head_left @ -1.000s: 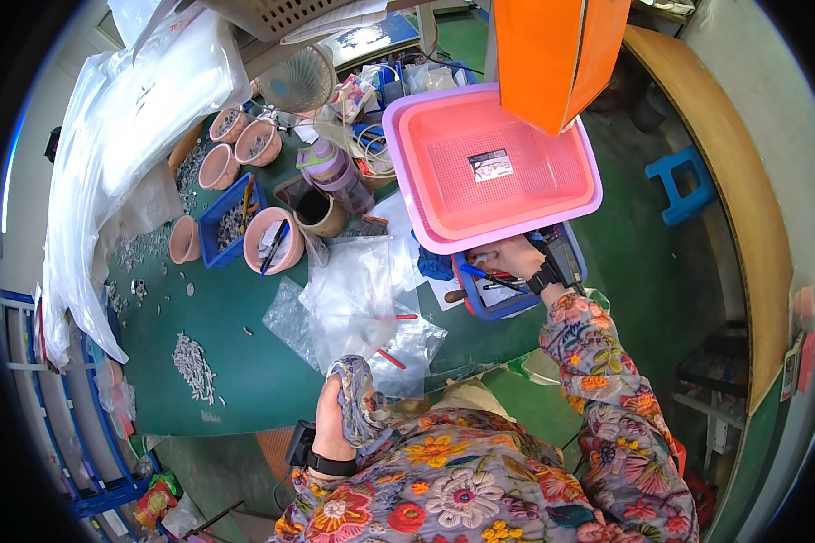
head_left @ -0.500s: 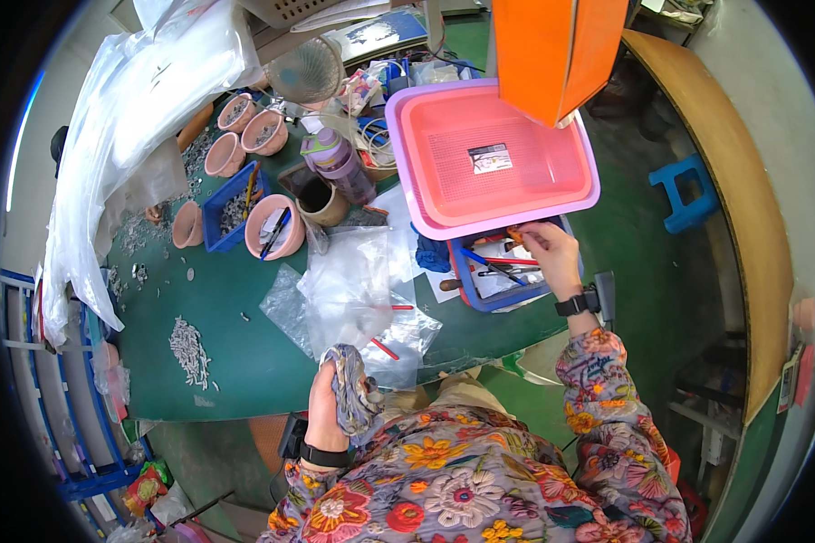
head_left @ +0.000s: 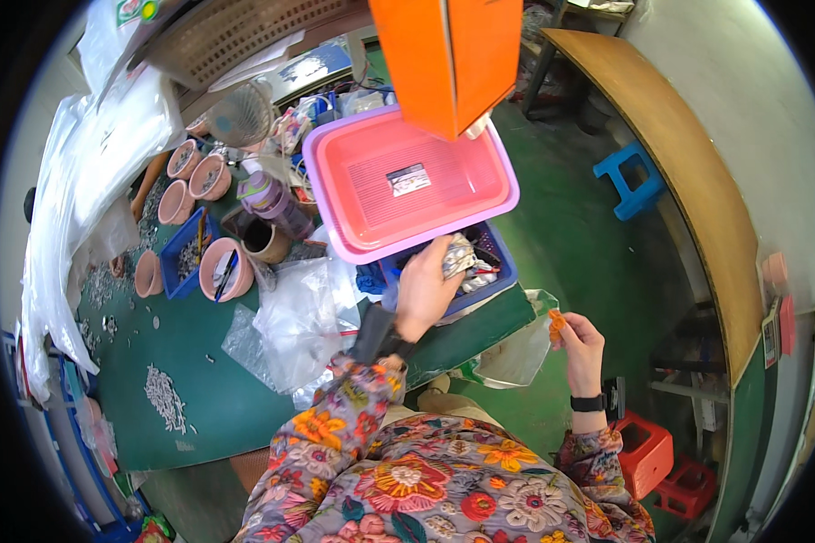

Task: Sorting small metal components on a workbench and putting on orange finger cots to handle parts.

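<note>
My left hand [head_left: 427,288] reaches over the table's right end, closed on a crumpled grey-and-white cloth [head_left: 459,257]. It holds the cloth over a blue bin [head_left: 485,297], which contains red-handled items and other small things that are partly hidden. Out past the table edge, my right hand [head_left: 586,351] pinches a small orange piece [head_left: 556,326], too small to name. A whitish bag with green edging [head_left: 516,360] hangs just left of that hand, below the table edge. Nested pink and purple baskets [head_left: 337,185] overhang the back of the blue bin.
Plastic bags [head_left: 294,312] lie mid-table. Left of them stand a pink bowl [head_left: 240,288] with pens, a blue tray [head_left: 179,282] of small parts, and a purple-lidded bottle [head_left: 276,204]. Small grey parts [head_left: 165,398] form a pile. An orange panel [head_left: 453,63] hangs over the baskets.
My left hand has moved from the table's front edge to the blue bin, carrying the cloth. My right hand has left the bin, moving right and nearer with the orange piece. The view has shifted right.
</note>
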The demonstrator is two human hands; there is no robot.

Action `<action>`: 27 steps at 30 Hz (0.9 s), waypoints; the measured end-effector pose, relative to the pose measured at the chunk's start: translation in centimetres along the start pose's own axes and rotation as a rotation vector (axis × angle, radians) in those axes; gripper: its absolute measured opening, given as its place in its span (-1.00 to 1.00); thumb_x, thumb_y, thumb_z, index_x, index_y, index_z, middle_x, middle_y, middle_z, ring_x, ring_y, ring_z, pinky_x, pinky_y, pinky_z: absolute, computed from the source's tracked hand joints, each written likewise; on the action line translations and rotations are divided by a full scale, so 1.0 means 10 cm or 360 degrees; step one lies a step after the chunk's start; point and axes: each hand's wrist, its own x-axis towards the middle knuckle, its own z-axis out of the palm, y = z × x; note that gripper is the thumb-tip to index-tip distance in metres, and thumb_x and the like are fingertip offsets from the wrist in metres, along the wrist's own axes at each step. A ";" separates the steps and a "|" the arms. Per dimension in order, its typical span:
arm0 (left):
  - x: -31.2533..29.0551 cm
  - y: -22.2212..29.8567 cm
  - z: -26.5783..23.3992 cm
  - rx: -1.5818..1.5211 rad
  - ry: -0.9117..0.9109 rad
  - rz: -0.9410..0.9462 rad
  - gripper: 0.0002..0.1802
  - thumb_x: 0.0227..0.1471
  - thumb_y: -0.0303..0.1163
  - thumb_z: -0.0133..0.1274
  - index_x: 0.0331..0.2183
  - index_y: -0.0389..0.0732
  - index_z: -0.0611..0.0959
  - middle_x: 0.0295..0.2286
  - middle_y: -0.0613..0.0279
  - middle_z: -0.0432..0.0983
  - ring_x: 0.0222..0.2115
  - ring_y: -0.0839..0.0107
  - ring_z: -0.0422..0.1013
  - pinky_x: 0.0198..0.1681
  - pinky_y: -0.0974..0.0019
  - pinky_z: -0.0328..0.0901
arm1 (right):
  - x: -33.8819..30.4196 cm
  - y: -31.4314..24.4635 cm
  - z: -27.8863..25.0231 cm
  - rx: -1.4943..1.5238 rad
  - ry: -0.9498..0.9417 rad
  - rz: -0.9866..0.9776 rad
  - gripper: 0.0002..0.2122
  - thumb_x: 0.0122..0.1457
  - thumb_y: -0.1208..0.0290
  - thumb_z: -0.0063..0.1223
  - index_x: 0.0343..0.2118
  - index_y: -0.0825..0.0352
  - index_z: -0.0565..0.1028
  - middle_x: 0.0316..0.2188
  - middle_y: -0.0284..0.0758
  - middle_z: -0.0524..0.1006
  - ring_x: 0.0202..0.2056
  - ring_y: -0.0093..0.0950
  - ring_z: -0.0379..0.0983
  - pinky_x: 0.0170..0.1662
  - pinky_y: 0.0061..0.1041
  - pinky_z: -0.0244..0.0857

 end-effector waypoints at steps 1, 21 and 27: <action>0.11 -0.03 0.06 0.0357 -0.0012 0.0267 -0.45 -0.25 -0.51 0.20 -0.10 -0.18 0.50 -0.28 0.06 0.50 -0.23 0.04 0.44 -0.19 0.06 0.32 | -0.05 -0.01 -0.08 0.0014 0.0049 0.0011 -0.87 0.20 0.55 0.02 -0.23 0.45 0.52 -0.43 -0.35 0.56 -0.50 -0.65 0.42 -0.42 -0.69 0.29; -0.15 -0.86 0.19 0.0977 -0.0163 0.0390 -0.81 -0.11 -0.46 0.05 -0.36 -0.19 0.67 -0.27 0.15 0.48 -0.14 0.16 0.37 -0.07 0.11 0.24 | 0.08 0.02 0.32 0.0114 -0.0289 0.0050 -0.85 0.21 0.55 0.02 -0.19 0.43 0.52 -0.36 -0.33 0.58 -0.46 -0.65 0.45 -0.40 -0.68 0.34; -0.26 -0.55 -0.01 0.0653 -0.0358 0.0213 -0.80 -0.03 -0.48 0.05 -0.29 -0.24 0.65 -0.34 0.09 0.51 -0.27 0.13 0.43 -0.09 0.13 0.27 | 0.06 -0.03 0.71 0.0533 -0.0518 0.0307 -0.83 0.22 0.52 0.03 -0.14 0.41 0.49 -0.34 -0.34 0.56 -0.46 -0.64 0.45 -0.39 -0.66 0.36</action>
